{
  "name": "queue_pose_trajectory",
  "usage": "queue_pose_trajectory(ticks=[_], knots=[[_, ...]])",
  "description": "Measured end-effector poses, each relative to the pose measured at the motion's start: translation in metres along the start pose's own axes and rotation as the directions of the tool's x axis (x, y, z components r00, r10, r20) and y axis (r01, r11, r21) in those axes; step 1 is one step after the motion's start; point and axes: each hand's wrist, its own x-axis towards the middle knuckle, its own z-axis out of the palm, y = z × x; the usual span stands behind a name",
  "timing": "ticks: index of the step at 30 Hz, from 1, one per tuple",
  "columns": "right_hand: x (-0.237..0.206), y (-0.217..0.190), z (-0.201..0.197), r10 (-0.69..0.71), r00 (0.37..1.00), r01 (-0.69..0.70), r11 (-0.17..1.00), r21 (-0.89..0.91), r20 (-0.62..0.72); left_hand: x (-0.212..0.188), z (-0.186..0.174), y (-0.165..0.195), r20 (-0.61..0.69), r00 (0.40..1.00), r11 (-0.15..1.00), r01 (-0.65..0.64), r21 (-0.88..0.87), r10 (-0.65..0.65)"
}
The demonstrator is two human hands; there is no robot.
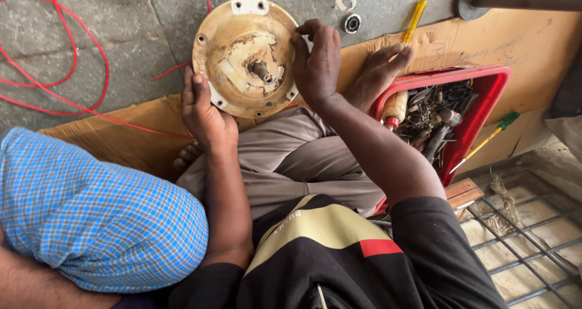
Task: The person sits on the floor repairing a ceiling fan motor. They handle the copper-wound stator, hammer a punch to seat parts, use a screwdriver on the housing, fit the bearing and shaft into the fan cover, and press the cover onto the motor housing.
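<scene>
Nearest, the left hand (203, 112) is cupping the lower-left rim of the round motor cover (245, 56), fingers pressed against its edge. Opposite, the right hand (316, 63) is clamping the right rim, fingers curled over it. The cover is facing up, tilted toward the viewer, its shaft (263, 73) pointing outward between both hands. To the right the red tool tray (485, 97) is crowding the cardboard (115, 136); farther left, stone floor (73, 36) is lying open apart from red wire (57, 82).
</scene>
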Motion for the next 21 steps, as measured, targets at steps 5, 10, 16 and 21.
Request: queue_pose_trajectory(ticks=[5,10,16,21], knots=[[-0.0045,0.0017,0.0011,0.097,0.993,-0.097,0.995,0.006,-0.06,0.0017,-0.0009,-0.0025,-0.037,0.999,1.0,-0.003,0.0,0.003],[-0.0044,0.0025,0.0015,-0.006,0.999,0.007,1.0,0.015,-0.045,0.0027,-0.0004,-0.0049,-0.055,0.998,1.0,-0.004,0.009,0.005],[-0.0025,0.0039,-0.002,0.051,0.996,-0.049,0.998,0.03,-0.068,-0.0001,0.0006,-0.0046,-0.029,0.999,0.998,-0.029,0.049,0.03],[-0.0039,0.0058,-0.0018,0.023,0.999,-0.021,0.997,0.073,-0.031,-0.0006,-0.0007,-0.006,-0.035,0.999,0.998,-0.012,0.068,0.015]])
